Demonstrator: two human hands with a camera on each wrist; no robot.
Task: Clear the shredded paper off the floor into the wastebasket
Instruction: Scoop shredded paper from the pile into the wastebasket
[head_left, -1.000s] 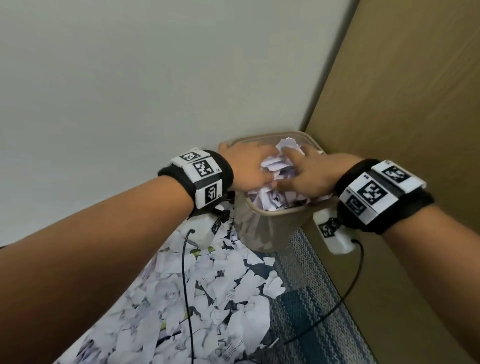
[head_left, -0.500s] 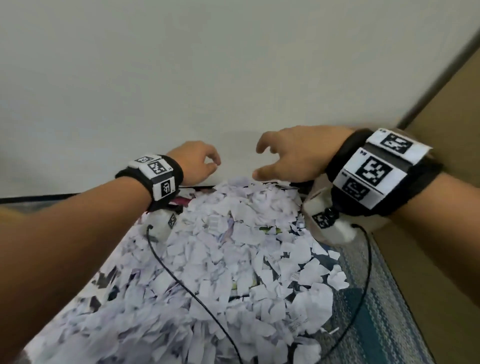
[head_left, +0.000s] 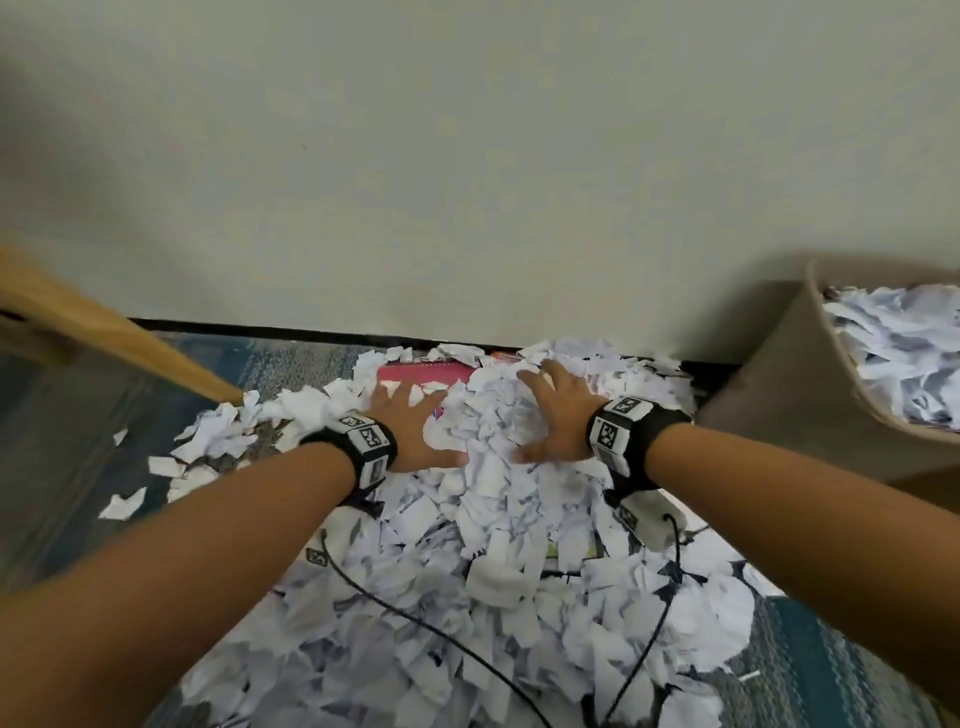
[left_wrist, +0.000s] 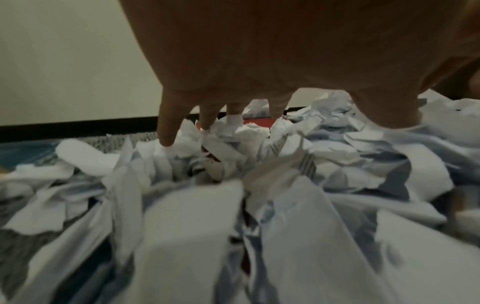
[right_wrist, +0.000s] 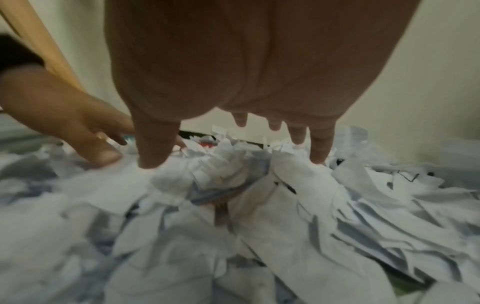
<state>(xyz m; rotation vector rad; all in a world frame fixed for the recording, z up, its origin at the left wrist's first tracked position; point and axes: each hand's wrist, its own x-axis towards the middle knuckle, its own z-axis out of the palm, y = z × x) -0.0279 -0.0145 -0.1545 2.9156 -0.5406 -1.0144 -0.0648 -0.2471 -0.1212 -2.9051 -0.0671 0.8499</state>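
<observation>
Shredded paper (head_left: 488, 561) lies in a broad heap on the carpet (head_left: 72, 452), piled against the base of the wall (head_left: 467, 182). Left hand (head_left: 415, 431) and right hand (head_left: 558, 415) rest palm-down on the far end of the heap, side by side, fingers spread and straight, nothing gripped. Fingertips (left_wrist: 167, 135) press into the scraps. Red flat object (head_left: 426, 373) partly buried just beyond the left hand. Wastebasket (head_left: 779, 405) stands right of the heap, already holding paper. Wooden leg (head_left: 119, 338) slants at left.

Left hand (head_left: 415, 434) and right hand (head_left: 558, 415) splayed flat, palms down.
</observation>
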